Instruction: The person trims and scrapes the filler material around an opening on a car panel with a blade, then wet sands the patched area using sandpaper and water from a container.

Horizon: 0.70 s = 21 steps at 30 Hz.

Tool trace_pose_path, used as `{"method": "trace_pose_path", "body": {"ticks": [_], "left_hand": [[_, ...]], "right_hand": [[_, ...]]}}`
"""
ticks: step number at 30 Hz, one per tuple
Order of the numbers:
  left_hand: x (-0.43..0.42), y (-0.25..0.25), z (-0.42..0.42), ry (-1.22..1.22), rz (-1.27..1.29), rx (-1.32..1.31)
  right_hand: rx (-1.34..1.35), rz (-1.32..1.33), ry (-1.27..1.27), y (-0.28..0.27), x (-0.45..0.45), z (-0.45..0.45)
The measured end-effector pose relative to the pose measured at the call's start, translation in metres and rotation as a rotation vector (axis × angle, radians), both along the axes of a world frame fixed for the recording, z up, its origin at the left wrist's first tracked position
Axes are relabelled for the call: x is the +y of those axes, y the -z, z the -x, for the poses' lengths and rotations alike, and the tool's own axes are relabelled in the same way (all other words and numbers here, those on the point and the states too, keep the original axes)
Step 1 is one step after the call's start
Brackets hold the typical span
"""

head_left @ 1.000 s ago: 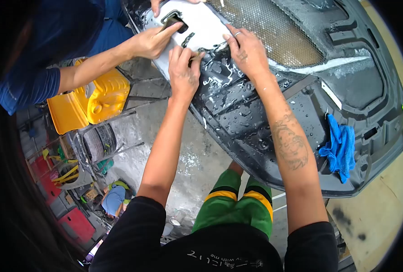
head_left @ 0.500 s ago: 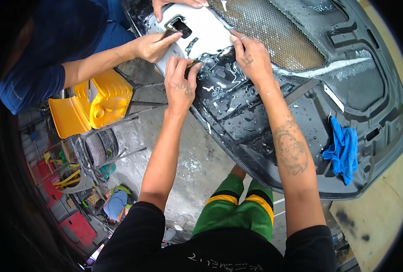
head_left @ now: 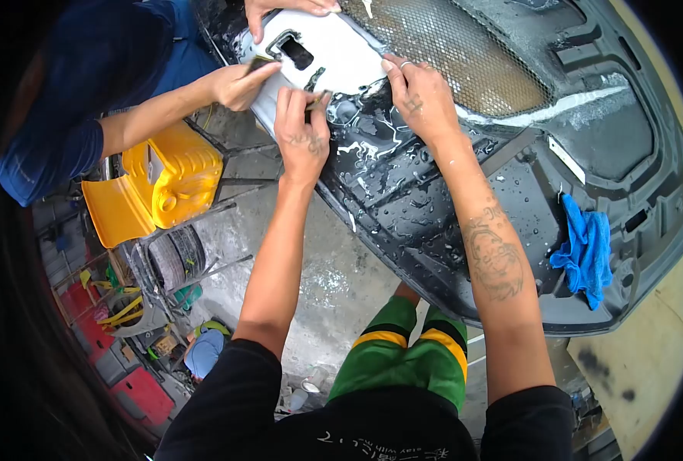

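Observation:
A large black panel, wet with drops and white streaks, spans the upper right. Near its upper left end lies a smooth white area with a dark rectangular opening. My left hand is closed around a small dark pad at the white area's lower edge. My right hand rests at the right edge of the white area, fingers apart, with nothing in it. A co-worker's hand holds a dark piece by the left edge, and the co-worker's other hand lies on top.
A blue cloth hangs over the panel's lower right. Brownish mesh fills an opening in the panel. A yellow plastic container and tyres stand at the left. Another person is at the lower left.
My left hand has moved down, then slightly up and left, with the pad. The co-worker's pad hand has shifted left and down, uncovering the opening. My right hand stays at the edge.

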<state>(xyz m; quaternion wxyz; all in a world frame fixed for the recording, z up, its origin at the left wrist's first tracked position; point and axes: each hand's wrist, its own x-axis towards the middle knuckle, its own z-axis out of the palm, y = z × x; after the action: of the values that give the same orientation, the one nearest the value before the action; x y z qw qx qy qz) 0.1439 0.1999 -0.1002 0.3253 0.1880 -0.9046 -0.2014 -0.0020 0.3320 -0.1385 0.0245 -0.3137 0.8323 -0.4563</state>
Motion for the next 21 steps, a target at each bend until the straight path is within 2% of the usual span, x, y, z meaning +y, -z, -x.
{"method": "trace_pose_path", "body": {"ticks": [3, 4, 7, 11, 15, 19, 21], "left_hand": [[-0.009, 0.0, 0.014, 0.064, 0.06, 0.065], [-0.006, 0.002, 0.01, 0.055, -0.052, 0.073], [-0.002, -0.006, 0.002, 0.022, -0.035, 0.008], [-0.017, 0.001, 0.022, 0.103, 0.005, 0.081], [-0.007, -0.002, 0.006, 0.062, -0.062, -0.006], [-0.01, -0.002, 0.017, 0.126, 0.002, 0.08], [-0.003, -0.007, 0.0, 0.059, -0.047, -0.032]], "right_hand": [[0.002, 0.042, -0.008, -0.002, 0.002, -0.001], [-0.047, 0.061, -0.015, -0.001, 0.001, 0.001], [0.007, 0.008, -0.002, -0.004, -0.001, 0.001], [-0.028, 0.038, -0.026, -0.002, 0.001, 0.004], [-0.058, 0.01, -0.021, -0.004, 0.001, 0.002], [0.008, 0.064, -0.05, 0.002, 0.001, 0.006], [0.008, 0.013, -0.032, -0.001, 0.0, 0.009]]}}
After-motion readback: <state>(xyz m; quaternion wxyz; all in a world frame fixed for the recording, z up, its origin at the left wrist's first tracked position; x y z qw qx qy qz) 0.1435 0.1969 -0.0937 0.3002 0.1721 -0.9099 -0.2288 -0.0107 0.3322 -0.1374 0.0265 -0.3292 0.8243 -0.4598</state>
